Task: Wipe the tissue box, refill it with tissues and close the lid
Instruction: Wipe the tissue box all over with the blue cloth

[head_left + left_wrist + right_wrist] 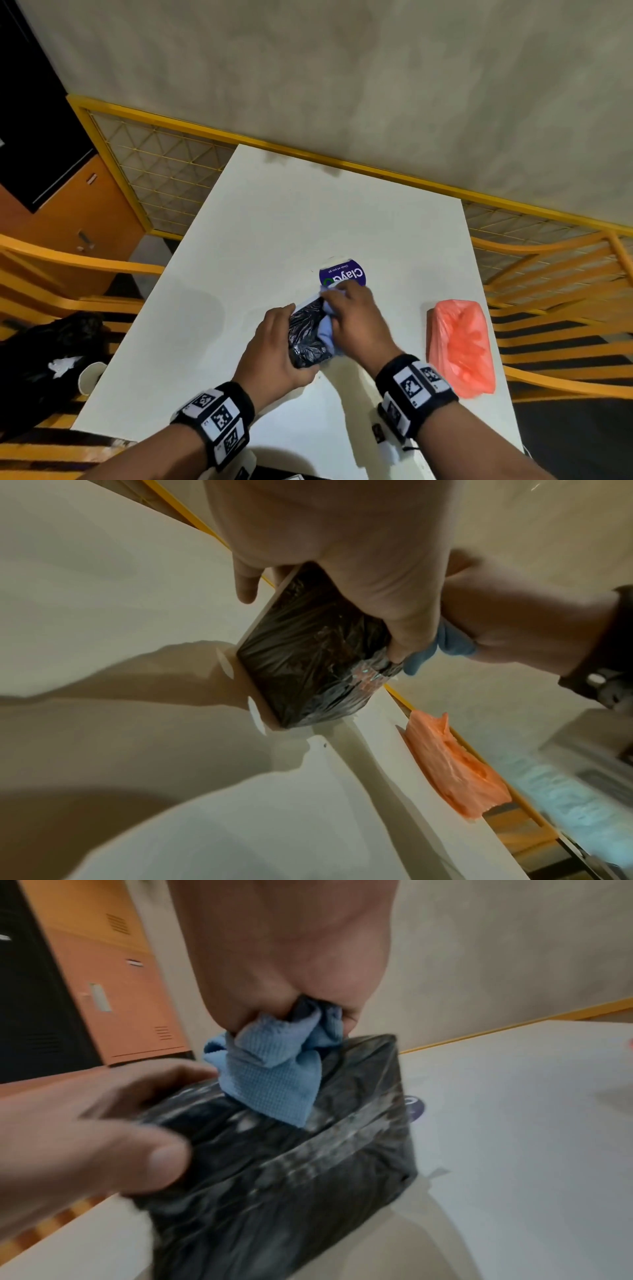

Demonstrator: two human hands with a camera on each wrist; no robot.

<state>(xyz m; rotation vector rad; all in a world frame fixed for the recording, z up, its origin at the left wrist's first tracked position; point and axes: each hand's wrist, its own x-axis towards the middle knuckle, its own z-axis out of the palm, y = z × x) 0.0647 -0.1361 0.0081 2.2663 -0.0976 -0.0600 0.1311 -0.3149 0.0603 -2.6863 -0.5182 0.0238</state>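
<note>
The right hand covers much of the tissue box, so its top opening and any lid cannot be made out from the head view, and the box's black, glossy, crinkled surface carries no writing that can be read. It stands on the white table, near the front edge, gripped from the left side by the left hand, whose thumb and fingers curl round it. The right hand's fingers are bunched tight on a blue cloth — its waffle weave is clear in the right wrist view — and press it against the box's upper face. Just beyond the hands lies a round purple label, half hidden by the right knuckles; it reads "Clay" in white, upside down, with smaller print that is too small to read. An orange plastic pack lies on the table to the right, well apart from the box; its contents are blurred. Both wrists wear black bands with square coded markers.
</note>
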